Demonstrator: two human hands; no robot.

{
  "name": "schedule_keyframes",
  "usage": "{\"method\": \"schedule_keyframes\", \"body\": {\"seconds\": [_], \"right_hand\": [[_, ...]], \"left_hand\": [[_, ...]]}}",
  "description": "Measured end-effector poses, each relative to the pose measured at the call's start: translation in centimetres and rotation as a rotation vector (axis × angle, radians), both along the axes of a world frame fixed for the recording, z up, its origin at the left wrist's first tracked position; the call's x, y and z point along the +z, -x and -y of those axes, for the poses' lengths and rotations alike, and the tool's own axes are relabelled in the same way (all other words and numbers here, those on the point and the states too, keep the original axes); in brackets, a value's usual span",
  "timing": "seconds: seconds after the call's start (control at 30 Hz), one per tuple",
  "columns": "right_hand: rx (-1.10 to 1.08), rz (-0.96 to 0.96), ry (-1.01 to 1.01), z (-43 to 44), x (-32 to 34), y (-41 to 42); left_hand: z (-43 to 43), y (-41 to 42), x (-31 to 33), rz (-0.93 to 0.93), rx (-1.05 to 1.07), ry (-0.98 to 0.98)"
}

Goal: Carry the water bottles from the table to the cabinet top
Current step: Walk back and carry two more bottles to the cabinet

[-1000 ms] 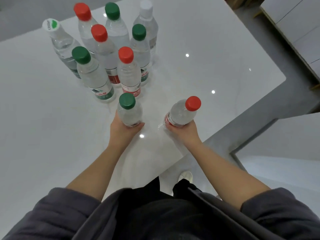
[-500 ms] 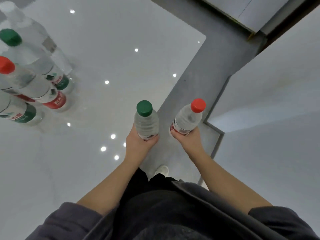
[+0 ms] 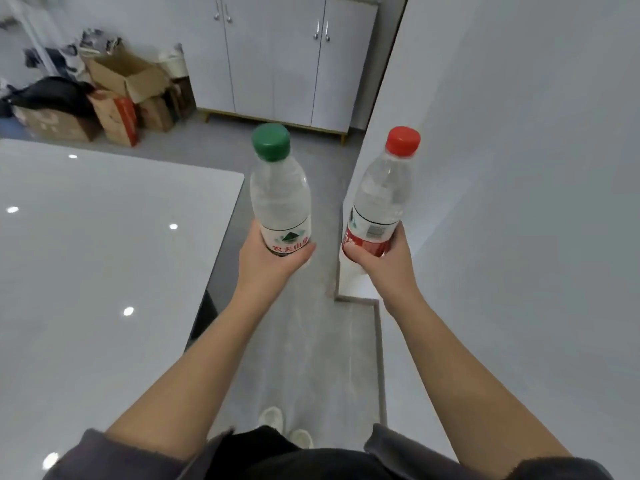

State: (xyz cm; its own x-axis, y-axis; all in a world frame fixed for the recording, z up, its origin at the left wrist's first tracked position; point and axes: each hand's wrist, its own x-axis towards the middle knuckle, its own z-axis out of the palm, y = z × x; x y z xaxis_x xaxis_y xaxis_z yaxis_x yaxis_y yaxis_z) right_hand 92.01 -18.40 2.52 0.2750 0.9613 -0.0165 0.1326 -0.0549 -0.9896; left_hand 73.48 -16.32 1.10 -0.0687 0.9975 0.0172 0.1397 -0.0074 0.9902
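- White and glossy, the counter fills the left side, with ceiling lights mirrored in it as bright spots; its far right corner points toward the middle of the view.
- Beyond its far edge, open cardboard boxes and a dark heap sit on the grey floor.
- Further back stands a white cabinet with closed doors and small metal handles.
- Left hand — just past the counter's right edge and over the floor, it holds the green-capped bottle upright in the air. Its fingers are wrapped round the labelled lower part, with the thumb on the near left side.
- Two pale shoes show on the floor below, between the forearms.
- Right hand — well clear of the counter, it holds the red-capped bottle with the cap tipped slightly to the right. Its fingers are curled round the red label at the base, and the thumb lies along the right side.
- The two bottles are near each other but not touching.
- A plain white surface takes up the right side, its lower edge meeting the floor behind the right hand.
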Motion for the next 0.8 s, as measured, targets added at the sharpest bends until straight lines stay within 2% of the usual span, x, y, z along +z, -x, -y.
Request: {"method": "schedule_keyframes", "body": {"seconds": [0.17,0.37,0.57,0.8], "right_hand": [[-0.032,-0.067,-0.181,-2.9,8.6,-1.9],[-0.045,-0.084,-0.33,-5.0,16.1,-2.8],[-0.024,-0.055,-0.381,-6.8,21.5,-1.5],[-0.012,-0.056,-0.391,-8.9,23.2,0.1]], "left_hand": [[-4.9,-1.9,8.8,0.071,-0.091,-0.16],[-8.4,-2.8,17.4,0.159,-0.199,-0.3],[-10.4,-2.4,22.3,0.166,-0.233,-0.38],[-12.6,-1.1,23.8,0.168,-0.188,-0.39]]}}
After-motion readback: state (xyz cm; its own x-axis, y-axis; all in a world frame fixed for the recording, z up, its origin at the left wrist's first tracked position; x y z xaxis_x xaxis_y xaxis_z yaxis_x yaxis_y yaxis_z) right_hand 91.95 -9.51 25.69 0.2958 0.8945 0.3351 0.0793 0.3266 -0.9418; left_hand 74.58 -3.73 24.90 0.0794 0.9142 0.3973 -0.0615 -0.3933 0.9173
